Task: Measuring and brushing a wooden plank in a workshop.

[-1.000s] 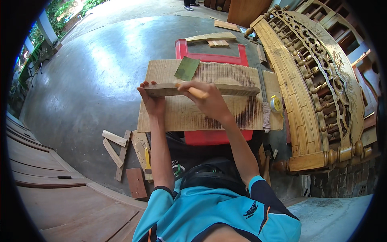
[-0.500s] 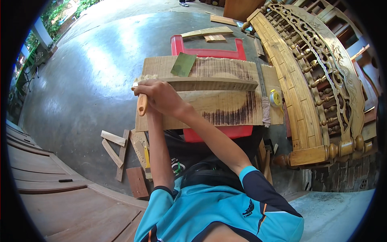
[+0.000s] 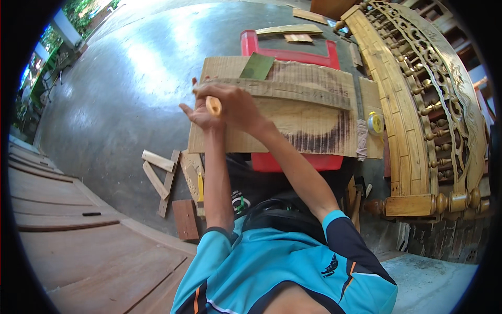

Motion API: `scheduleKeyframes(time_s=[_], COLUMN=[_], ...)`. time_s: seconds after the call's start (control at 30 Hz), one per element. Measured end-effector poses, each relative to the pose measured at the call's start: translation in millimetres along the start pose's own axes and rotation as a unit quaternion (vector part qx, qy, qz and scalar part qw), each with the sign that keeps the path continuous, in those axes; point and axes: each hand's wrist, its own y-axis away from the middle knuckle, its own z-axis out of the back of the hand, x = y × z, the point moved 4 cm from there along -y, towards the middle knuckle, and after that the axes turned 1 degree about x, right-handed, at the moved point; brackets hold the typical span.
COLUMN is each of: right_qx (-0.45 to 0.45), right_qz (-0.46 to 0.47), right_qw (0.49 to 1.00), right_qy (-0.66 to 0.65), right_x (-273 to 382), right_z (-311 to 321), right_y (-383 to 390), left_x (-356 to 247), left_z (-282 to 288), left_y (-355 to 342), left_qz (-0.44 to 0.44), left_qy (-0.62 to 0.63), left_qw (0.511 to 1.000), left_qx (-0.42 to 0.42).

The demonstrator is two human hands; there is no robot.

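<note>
One brush point(image 3: 213, 106), probably, in right hand point(image 3: 238, 103)

Nothing legible: a black emblem point(image 3: 330, 266) with tiny blurred lettering on the turquoise shirt point(image 3: 282, 243)

I count two hands point(image 3: 206, 117) point(image 3: 236, 102), one wooden handle point(image 3: 213, 106), one long wood strip point(image 3: 308, 94), one green sheet point(image 3: 257, 66), one tape measure point(image 3: 375, 123) and one red stool point(image 3: 300, 162).
</note>
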Motion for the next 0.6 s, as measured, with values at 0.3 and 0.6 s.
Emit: scheduleKeyframes(time_s=[0.3,0.6], right_qx=[-0.077,-0.204], right_qz=[-0.013,-0.049], right_qw=[0.993,0.973], right_qy=[-0.092,0.095], right_x=[-27.1,-29.7], right_z=[-0.5,9.7], right_y=[-12.8,-12.7], left_x=[-0.3,-31.4], left_z=[-2.3,30.8], left_y=[-1.9,-4.6], left_qz=[0.021,0.080], left_qy=[0.144,-0.116], left_qw=[0.987,0.981], left_qx=[0.065,-0.135])
